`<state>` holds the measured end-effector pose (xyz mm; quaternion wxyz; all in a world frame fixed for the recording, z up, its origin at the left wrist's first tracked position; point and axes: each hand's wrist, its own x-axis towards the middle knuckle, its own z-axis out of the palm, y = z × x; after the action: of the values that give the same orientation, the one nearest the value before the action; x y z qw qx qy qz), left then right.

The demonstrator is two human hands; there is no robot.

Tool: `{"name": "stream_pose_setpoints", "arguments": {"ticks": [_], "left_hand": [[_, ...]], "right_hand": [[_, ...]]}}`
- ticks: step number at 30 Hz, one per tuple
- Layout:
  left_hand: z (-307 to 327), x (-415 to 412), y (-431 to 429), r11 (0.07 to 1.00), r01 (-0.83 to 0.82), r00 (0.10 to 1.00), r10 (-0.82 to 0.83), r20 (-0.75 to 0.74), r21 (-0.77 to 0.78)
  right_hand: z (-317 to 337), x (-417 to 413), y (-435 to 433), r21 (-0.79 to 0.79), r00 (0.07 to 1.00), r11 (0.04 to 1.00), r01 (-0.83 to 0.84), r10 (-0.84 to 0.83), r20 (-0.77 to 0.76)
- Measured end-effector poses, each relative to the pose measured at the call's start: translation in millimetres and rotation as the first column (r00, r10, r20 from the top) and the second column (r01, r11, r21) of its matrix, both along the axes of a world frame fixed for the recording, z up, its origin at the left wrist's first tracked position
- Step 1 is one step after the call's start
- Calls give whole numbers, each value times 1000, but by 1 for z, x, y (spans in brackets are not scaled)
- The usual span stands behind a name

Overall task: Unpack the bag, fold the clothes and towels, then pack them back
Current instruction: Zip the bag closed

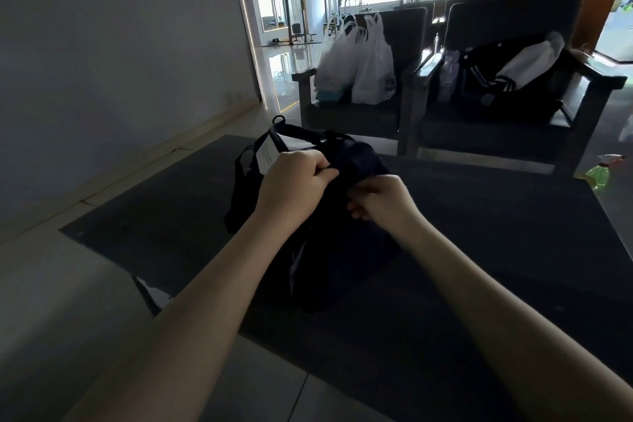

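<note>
Evidently at the opening step, nothing unpacked yet. Sits on the dark table (479, 250) straight ahead: the bag (318, 250), lying lengthwise away from the body, far end with its white tag (269, 154) angled slightly left. Gripped at the top by the left hand (291, 185), fingers curled into the fabric; pinched nearer by the right hand (380, 202), perhaps on a zip pull, too dark to tell. Next, probably: brace one end and pull along the length.
</note>
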<state>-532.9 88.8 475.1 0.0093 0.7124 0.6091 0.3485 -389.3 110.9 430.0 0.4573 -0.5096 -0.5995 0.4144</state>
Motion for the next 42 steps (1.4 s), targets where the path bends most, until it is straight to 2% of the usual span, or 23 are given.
{"name": "stream_pose_setpoints", "arguments": {"ticks": [3, 6, 10, 17, 22, 28, 30, 32, 33, 38, 42], "left_hand": [[-10, 2, -5, 998, 47, 997, -49, -54, -33], [-20, 5, -13, 995, 93, 992, -91, -85, 21], [-31, 15, -22, 985, 156, 949, -127, -288, 79], [-43, 40, -17, 996, 42, 920, -6, -393, 84], [-43, 57, -12, 985, 13, 942, 45, -334, 169], [-45, 52, -6, 985, 28, 966, 18, -257, 172], [-43, 52, -6, 987, 16, 979, 17, -205, 160], [-42, 55, -8, 988, 2, 991, 19, -134, 154], [-42, 55, -9, 988, -4, 995, 20, -102, 152], [-41, 54, -13, 990, -10, 1000, 14, -27, 141], [-39, 51, -16, 989, -15, 999, 22, -46, 144]], "right_hand": [[-4, 14, -6, -83, 998, 996, -12, 7, -55], [-5, 28, -11, -126, 999, 992, -19, 14, -40], [-10, 40, -16, -117, 1000, 993, 17, -17, -3], [-15, 42, -24, -21, 1000, 1000, 10, -10, -17], [-16, 43, -24, -15, 999, 1000, -10, 10, -46], [-14, 51, -25, -13, 984, 996, -83, 80, -159], [-20, 52, -21, 76, 999, 997, 18, -21, 36], [-27, 48, -19, 232, 940, 969, 91, -161, 302], [-31, 46, -19, 291, 905, 952, 98, -207, 371], [-35, 29, -18, 438, 817, 885, 155, -365, 447], [-31, 30, -18, 482, 739, 873, 79, -376, 560]]}}
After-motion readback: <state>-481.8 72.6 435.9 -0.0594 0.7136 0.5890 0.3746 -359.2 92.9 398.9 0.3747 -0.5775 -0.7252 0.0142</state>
